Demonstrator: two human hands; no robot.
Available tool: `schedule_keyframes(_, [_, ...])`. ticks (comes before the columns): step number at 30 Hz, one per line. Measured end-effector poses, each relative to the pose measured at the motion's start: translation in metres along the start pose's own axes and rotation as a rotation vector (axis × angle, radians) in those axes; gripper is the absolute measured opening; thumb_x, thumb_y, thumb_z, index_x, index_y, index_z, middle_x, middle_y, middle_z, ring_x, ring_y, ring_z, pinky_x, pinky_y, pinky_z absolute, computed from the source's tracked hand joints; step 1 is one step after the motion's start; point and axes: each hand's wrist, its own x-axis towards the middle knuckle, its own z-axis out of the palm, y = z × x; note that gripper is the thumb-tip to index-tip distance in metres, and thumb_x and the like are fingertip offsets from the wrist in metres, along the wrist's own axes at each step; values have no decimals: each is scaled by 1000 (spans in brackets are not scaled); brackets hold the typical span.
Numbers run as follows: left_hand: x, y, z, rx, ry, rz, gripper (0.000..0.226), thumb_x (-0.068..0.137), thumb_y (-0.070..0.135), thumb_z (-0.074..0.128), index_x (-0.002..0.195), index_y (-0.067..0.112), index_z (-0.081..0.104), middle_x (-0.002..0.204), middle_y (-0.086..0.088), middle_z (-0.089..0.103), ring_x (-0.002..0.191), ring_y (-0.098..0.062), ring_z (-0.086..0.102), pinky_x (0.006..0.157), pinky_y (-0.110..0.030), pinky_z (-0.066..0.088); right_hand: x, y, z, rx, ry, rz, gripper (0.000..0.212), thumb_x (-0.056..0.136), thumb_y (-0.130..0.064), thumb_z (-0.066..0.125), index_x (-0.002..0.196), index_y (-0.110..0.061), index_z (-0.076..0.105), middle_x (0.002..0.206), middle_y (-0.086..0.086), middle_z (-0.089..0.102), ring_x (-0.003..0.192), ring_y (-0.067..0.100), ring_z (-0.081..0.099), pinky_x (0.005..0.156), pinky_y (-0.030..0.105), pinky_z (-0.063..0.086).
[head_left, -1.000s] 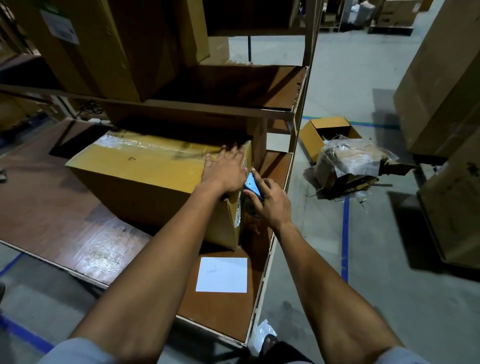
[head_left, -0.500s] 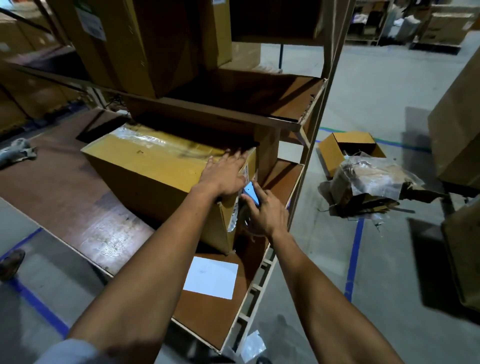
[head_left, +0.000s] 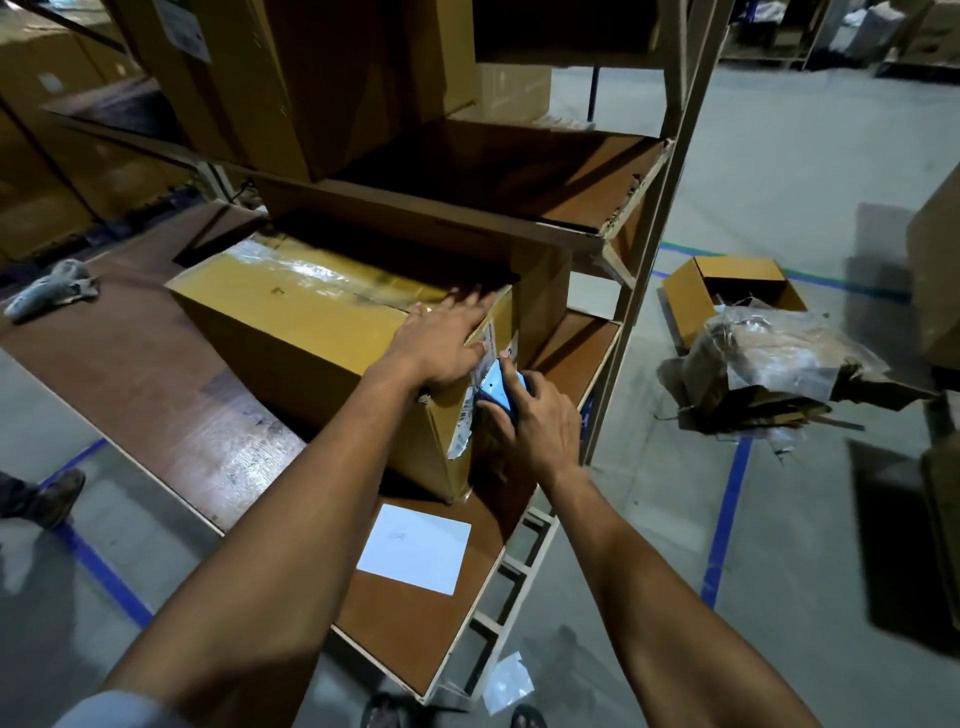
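The left hand (head_left: 441, 345) is lying flat, its grip open, pressing down on the cardboard box (head_left: 311, 332) that is sitting on the lower shelf (head_left: 156, 384). At its 3 o'clock, the right hand (head_left: 540, 421) is closing its grip round the blue tape dispenser (head_left: 496, 387), held against the box's end face. The dispenser's teeth are passing just beside the left thumb and could nick it. If the press is easing, the box could be sliding toward 9 o'clock and the tape wrinkling.

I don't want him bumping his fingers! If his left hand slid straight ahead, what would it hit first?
The left hand lies flat on the taped carton; straight ahead it likely meets the darker carton behind, though shadow hides depth.
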Motion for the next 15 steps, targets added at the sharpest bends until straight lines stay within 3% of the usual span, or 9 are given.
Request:
schedule_keyframes(3, [-1, 0, -1, 0, -6, -1, 73, 109, 47, 46, 168, 40, 3, 177, 8, 6, 164, -21, 2, 131, -58, 2, 1, -1, 1, -10, -10, -10, 77, 102, -66, 53, 165, -27, 34, 117, 14, 66, 88, 24, 63, 68, 34, 54])
schedule_keyframes(11, [-2, 5, -1, 16, 6, -16, 82, 105, 46, 55, 169, 39, 4, 177, 7, 7, 164, -22, 2, 131, -58, 0, 5, -7, -4, -42, -81, 44, 79, 102, -74, 31, 166, -27, 32, 118, 13, 64, 90, 24, 62, 70, 36, 57])
schedule_keyframes(15, [-1, 10, -2, 30, 9, -24, 90, 101, 42, 63, 169, 37, 3, 178, 4, 8, 164, -24, 4, 129, -59, 0, 0, -9, -6, -10, -60, 49, 78, 103, -73, 39, 163, -23, 38, 139, 12, 58, 94, 24, 67, 65, 34, 60])
